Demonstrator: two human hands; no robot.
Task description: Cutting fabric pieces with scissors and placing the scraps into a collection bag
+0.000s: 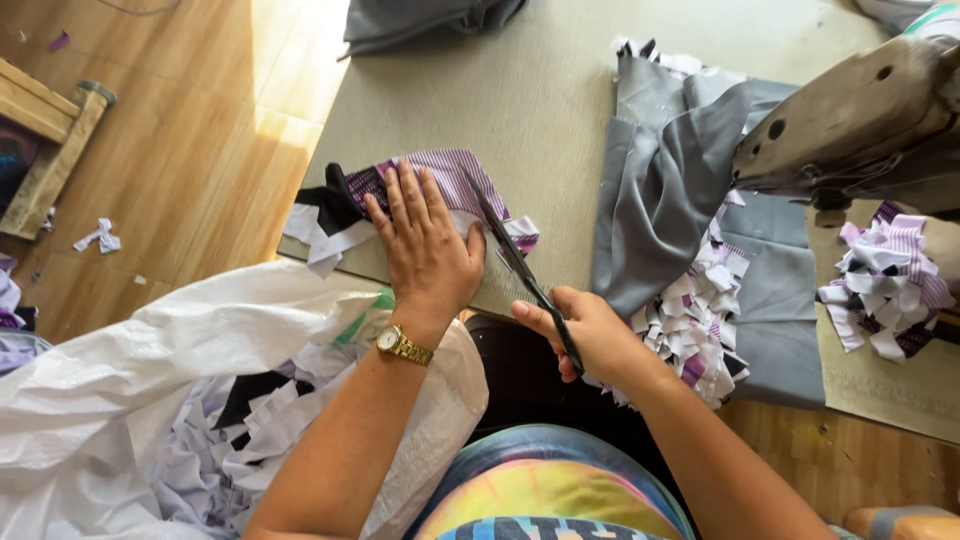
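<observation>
Grey table (520,100): two hands, left hand (428,250), right hand (590,335), one scissors (515,262).

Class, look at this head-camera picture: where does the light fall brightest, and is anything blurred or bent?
Head view: a sunlit patch glares on the wooden floor beside the table; left hand, right hand and scissors are sharp; the sewing machine at the right edge looks stretched by the wide lens.

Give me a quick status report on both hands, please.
Left hand flat on striped purple fabric. Right hand grips scissors, blades at its edge. Grey cloth lies apart.
</observation>
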